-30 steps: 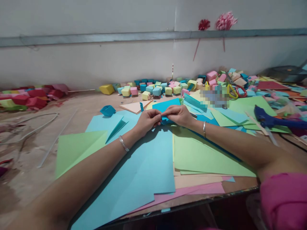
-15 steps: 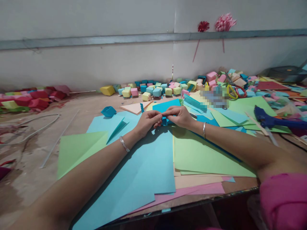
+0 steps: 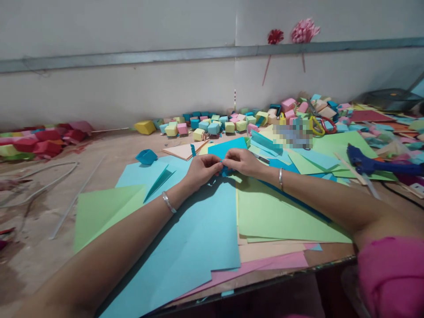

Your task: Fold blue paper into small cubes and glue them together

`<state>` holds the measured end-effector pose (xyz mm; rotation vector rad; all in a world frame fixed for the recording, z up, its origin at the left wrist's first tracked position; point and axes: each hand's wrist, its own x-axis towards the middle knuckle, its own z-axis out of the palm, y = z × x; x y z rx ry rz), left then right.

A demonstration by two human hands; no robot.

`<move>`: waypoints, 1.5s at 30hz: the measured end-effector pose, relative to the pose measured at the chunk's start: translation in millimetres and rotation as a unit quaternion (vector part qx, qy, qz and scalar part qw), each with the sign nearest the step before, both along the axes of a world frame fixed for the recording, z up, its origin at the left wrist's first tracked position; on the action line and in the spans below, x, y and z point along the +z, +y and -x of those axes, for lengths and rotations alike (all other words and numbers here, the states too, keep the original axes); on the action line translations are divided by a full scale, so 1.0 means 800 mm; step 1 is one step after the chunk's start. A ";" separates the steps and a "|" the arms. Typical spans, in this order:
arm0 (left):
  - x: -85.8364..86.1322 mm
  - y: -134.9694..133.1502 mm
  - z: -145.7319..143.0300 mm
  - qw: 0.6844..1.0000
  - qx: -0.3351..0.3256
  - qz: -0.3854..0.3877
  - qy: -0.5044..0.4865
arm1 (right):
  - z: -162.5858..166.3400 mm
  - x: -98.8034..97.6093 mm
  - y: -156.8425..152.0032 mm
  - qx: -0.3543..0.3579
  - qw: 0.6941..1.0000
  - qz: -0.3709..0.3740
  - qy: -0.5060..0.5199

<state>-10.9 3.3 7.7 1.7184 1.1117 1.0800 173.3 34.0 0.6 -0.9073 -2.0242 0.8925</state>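
My left hand and my right hand meet at the middle of the table, fingers pinched together on a small folded piece of dark blue paper. Most of that piece is hidden by my fingers. Both hands hover just above a large light blue sheet. A dark blue sheet lies right behind them. A silver bangle sits on each wrist.
Green sheets and pink sheets overlap along the table's front edge. A row of small paper cubes lines the back wall. A blue folded shape sits left. Scissors and a blue glue gun lie right. Red paper pieces pile far left.
My hands have stayed together on the blue piece, working it with small finger movements. The view has shifted slightly to the right and down.
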 end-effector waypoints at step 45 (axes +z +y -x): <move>-0.015 0.008 0.000 0.973 0.116 -0.177 0.096 | -0.001 -0.015 0.007 -0.015 0.991 -0.069 0.113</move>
